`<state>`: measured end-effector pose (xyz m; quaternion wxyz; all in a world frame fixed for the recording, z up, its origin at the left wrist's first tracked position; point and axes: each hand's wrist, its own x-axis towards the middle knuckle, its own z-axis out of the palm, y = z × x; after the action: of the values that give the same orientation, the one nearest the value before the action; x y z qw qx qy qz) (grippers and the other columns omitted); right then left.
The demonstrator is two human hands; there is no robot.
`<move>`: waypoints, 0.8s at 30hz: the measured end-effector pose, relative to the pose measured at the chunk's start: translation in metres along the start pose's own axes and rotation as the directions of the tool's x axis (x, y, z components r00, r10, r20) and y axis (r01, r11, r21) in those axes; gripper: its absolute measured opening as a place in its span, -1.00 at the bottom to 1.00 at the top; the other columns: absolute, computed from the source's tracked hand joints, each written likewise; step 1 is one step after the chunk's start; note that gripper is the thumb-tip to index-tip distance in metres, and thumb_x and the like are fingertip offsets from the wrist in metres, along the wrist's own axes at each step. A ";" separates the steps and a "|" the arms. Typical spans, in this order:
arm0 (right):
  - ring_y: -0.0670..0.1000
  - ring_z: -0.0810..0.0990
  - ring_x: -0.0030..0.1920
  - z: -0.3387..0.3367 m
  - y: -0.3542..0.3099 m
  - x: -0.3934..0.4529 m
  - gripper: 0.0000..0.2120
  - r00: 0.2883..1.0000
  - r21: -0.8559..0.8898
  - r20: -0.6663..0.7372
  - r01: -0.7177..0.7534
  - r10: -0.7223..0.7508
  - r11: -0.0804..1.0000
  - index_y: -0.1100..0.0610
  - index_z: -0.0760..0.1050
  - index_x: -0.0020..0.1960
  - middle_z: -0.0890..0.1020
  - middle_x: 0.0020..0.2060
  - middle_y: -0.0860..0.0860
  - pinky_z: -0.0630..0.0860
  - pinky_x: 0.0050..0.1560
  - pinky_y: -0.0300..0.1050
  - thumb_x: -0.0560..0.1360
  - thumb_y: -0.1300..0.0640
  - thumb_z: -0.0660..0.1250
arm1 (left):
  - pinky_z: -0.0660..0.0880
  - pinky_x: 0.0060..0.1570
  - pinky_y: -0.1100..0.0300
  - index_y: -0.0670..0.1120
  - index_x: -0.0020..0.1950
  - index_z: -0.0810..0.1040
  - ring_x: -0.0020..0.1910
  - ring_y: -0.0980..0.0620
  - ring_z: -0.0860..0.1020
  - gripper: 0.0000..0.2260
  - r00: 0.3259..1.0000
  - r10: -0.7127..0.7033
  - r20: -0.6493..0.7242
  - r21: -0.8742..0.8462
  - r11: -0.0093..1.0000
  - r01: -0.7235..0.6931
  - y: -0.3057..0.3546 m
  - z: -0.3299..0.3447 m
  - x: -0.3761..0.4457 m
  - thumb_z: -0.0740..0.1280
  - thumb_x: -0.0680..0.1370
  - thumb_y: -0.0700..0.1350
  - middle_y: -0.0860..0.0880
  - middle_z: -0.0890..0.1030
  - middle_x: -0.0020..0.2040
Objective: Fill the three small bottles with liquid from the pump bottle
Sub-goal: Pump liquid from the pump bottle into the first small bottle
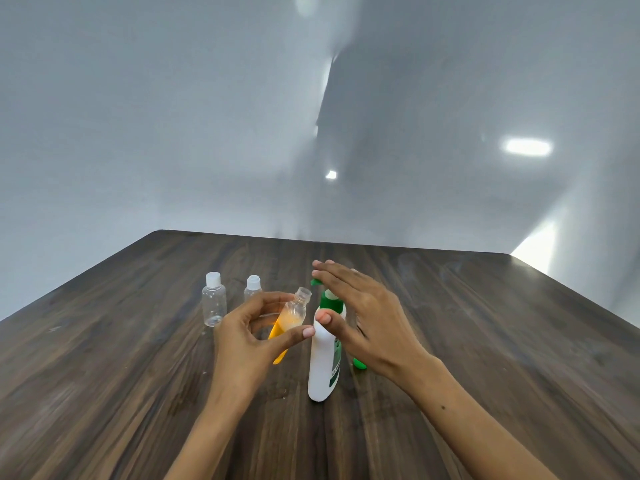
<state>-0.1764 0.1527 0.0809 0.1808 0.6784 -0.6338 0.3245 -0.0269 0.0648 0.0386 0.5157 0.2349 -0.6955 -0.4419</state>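
My left hand (249, 337) holds a small clear bottle (294, 313) with no cap, tilted, and partly filled with orange liquid. Its open mouth sits just below the green nozzle (316, 282) of the white pump bottle (322, 365), which stands upright on the table. My right hand (374, 317) lies flat over the green pump head, with the thumb against the bottle's shoulder. Two more small clear bottles (214, 304) (252, 289) stand capped and look empty at the back left; the nearer one is partly hidden by my left hand.
A dark wooden table (485, 341) carries everything. A small green piece (360, 363) lies just right of the pump bottle, half hidden by my right wrist. A grey wall rises beyond the far edge.
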 end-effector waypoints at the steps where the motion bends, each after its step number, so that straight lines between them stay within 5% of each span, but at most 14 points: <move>1: -0.09 0.35 0.38 0.002 -0.001 0.000 -0.17 1.000 0.010 -0.012 -0.005 0.005 1.000 0.10 0.45 0.34 0.46 0.34 -0.04 0.32 0.34 -0.07 0.46 -0.45 -0.19 | 0.57 -0.11 0.31 0.07 -0.04 0.66 -0.05 0.23 0.64 -0.59 1.000 0.003 0.002 -0.009 1.000 -0.003 0.000 0.001 0.000 0.57 0.14 0.06 0.18 0.69 -0.09; 14: -0.10 0.37 0.36 0.002 -0.003 0.002 -0.23 1.000 0.021 -0.028 0.002 -0.001 1.000 0.11 0.48 0.31 0.50 0.30 -0.04 0.35 0.32 -0.09 0.49 -0.41 -0.13 | 0.54 -0.15 0.42 0.07 -0.04 0.66 -0.07 0.25 0.64 -0.59 1.000 0.007 0.010 -0.024 1.000 -0.007 0.001 0.002 -0.001 0.56 0.13 0.06 0.20 0.69 -0.10; 19: -0.09 0.39 0.35 0.002 -0.002 0.001 -0.22 0.999 0.020 -0.034 -0.011 0.012 1.000 0.10 0.49 0.30 0.50 0.30 -0.04 0.39 0.30 -0.07 0.48 -0.42 -0.15 | 0.54 -0.13 0.30 0.09 -0.04 0.66 -0.06 0.21 0.65 -0.59 1.000 -0.012 0.002 -0.017 1.000 0.012 -0.001 0.001 0.000 0.57 0.14 0.07 0.19 0.69 -0.10; 24: -0.09 0.34 0.38 0.002 -0.001 0.000 -0.24 1.000 0.037 -0.028 -0.002 0.003 0.999 0.10 0.45 0.33 0.45 0.34 -0.05 0.35 0.33 -0.06 0.49 -0.41 -0.13 | 0.52 -0.20 0.43 0.10 -0.05 0.65 -0.07 0.28 0.63 -0.60 1.000 -0.004 0.002 -0.003 1.000 0.004 0.000 0.003 0.000 0.57 0.14 0.06 0.26 0.67 -0.11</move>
<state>-0.1751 0.1511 0.0798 0.1766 0.6765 -0.6259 0.3456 -0.0297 0.0661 0.0382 0.5143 0.2350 -0.6948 -0.4445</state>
